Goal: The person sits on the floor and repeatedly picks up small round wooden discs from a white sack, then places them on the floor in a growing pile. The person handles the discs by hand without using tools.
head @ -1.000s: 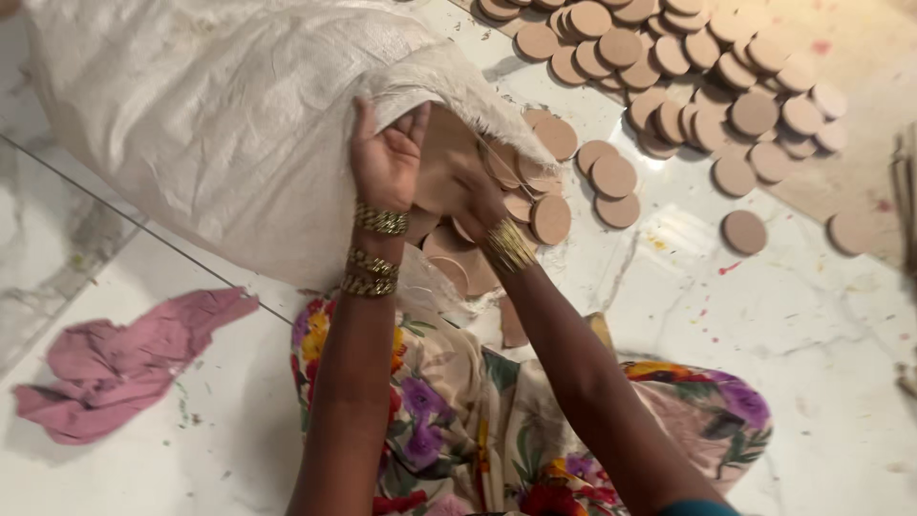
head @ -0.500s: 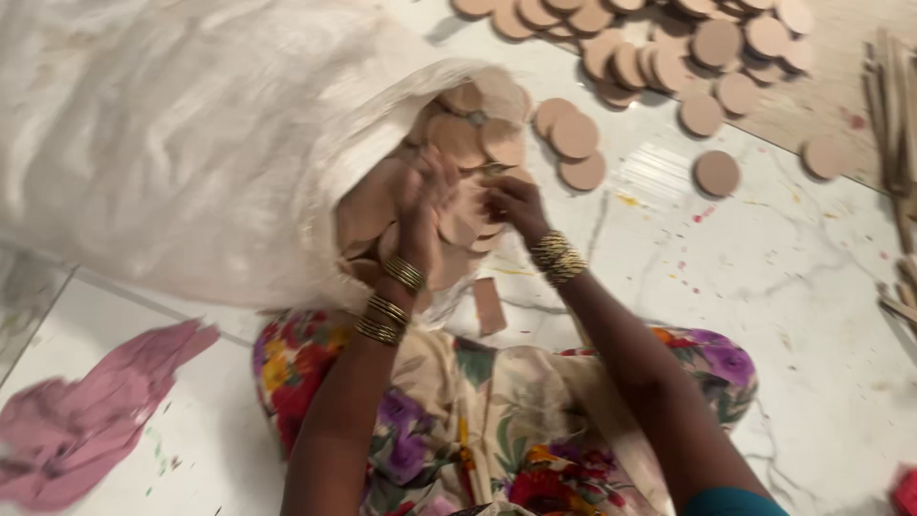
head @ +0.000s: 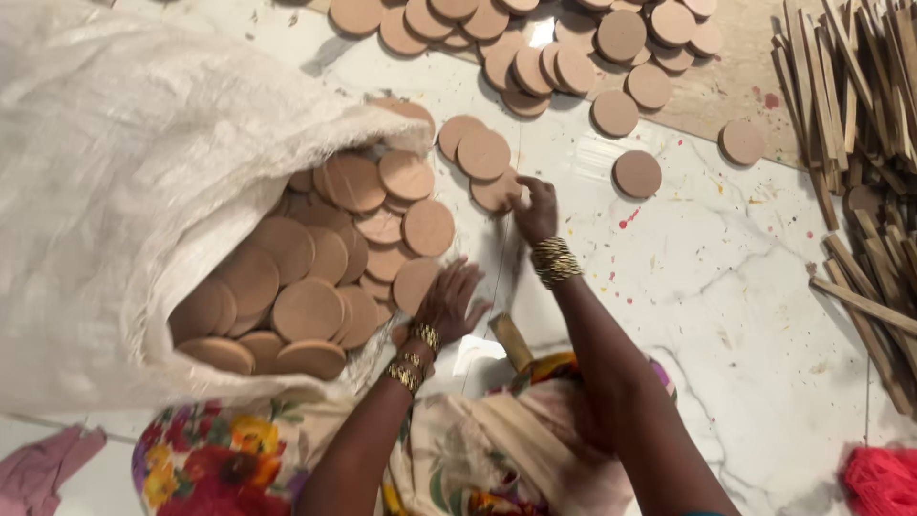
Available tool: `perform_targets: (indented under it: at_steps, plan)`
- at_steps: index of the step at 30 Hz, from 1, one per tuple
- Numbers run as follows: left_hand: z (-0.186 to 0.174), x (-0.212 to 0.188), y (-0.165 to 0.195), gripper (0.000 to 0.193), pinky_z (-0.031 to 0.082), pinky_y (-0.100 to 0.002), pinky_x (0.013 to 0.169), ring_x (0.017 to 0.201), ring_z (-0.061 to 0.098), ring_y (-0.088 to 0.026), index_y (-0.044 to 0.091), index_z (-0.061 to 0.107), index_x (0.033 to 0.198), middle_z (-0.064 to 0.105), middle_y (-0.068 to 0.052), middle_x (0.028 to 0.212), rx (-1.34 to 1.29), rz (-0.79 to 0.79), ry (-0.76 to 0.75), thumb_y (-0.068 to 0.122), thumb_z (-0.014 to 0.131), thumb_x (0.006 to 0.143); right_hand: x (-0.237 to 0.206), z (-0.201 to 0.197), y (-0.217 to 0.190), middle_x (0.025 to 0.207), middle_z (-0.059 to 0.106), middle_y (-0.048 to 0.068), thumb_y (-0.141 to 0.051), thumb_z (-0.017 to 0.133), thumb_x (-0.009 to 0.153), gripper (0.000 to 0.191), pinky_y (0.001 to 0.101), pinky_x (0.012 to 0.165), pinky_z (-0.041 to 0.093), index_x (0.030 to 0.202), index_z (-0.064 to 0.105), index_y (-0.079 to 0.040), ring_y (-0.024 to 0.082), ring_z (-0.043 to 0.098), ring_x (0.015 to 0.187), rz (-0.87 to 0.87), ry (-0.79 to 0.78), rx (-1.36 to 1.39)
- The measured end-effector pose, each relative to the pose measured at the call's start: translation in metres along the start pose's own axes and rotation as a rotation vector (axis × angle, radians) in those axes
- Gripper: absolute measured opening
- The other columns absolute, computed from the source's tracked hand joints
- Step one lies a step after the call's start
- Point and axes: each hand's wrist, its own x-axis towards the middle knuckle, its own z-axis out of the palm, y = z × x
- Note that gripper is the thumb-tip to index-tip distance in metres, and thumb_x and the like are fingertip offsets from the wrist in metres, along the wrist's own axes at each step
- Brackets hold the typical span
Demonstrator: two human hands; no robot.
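A large white woven sack (head: 115, 172) lies open on the floor, full of round brown wooden discs (head: 306, 277). My left hand (head: 444, 306) rests with spread fingers on a disc at the sack's mouth. My right hand (head: 535, 208) reaches past the mouth, fingers curled on a disc (head: 495, 191) in a small group of loose discs lying on the floor. Both wrists wear gold bangles.
Several more discs (head: 573, 48) are heaped on a brown board at the top. A bundle of wooden sticks (head: 860, 143) lies at the right edge. A pink cloth (head: 43, 468) sits at bottom left, red thread (head: 884, 483) at bottom right. The floor is white marble.
The sack's mouth has fallen wider open, showing many more discs. My right hand moved out of the sack to the discs on the floor. My left hand slid down to the sack's lower lip.
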Motion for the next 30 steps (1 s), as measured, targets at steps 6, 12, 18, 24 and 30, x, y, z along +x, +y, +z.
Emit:
perform_targets:
  at_steps: [6,12,18,24,30]
  plan:
    - [0.004,0.001,0.000,0.060,0.037,-0.053,0.116,0.135,0.048,-0.037,0.001,0.063,0.122,0.059,-0.020,0.134,0.037,0.012,-0.039,0.051,0.074,0.088,0.076,0.061,-0.059,0.149,0.048,0.020,-0.014,0.073,0.092,0.045,0.0533,0.115,0.039,0.134,0.061,-0.024,0.040,0.042,0.140,-0.321,-0.116,-0.138]
    - [-0.004,0.001,-0.003,0.061,0.041,-0.051,0.117,0.135,0.051,-0.035,0.002,0.063,0.123,0.061,-0.018,0.134,-0.013,0.067,0.002,0.052,0.076,0.090,0.135,0.129,-0.118,0.163,0.029,0.015,0.000,0.073,0.076,0.082,0.0693,0.112,0.023,0.144,0.052,-0.041,0.044,0.022,0.150,-0.309,-0.382,-0.330]
    - [-0.002,0.000,-0.004,0.060,0.041,-0.050,0.116,0.136,0.050,-0.036,0.002,0.064,0.122,0.059,-0.018,0.137,0.000,0.077,-0.011,0.051,0.075,0.090,0.150,0.139,-0.123,0.152,0.038,0.004,-0.014,0.086,0.072,0.076,0.0787,0.106,0.024,0.134,0.054,-0.045,0.036,0.029,0.144,-0.355,-0.618,-0.384]
    - [0.002,-0.002,-0.002,0.060,0.040,-0.050,0.116,0.137,0.050,-0.035,0.003,0.062,0.123,0.058,-0.016,0.139,0.071,0.063,-0.019,0.053,0.072,0.092,0.153,0.141,-0.100,0.151,0.046,0.004,-0.016,0.084,0.070,0.080,0.0602,0.108,0.055,0.140,0.052,-0.038,0.030,0.051,0.140,-0.518,-0.585,-0.198]
    - [0.005,-0.002,-0.004,0.061,0.039,-0.052,0.115,0.138,0.048,-0.034,0.004,0.061,0.126,0.057,-0.015,0.141,0.085,0.066,-0.019,0.053,0.071,0.091,0.152,0.148,-0.115,0.170,0.016,0.005,-0.024,0.092,0.063,0.108,0.0771,0.102,0.035,0.153,0.035,-0.042,0.035,0.031,0.147,-0.401,-0.662,-0.363]
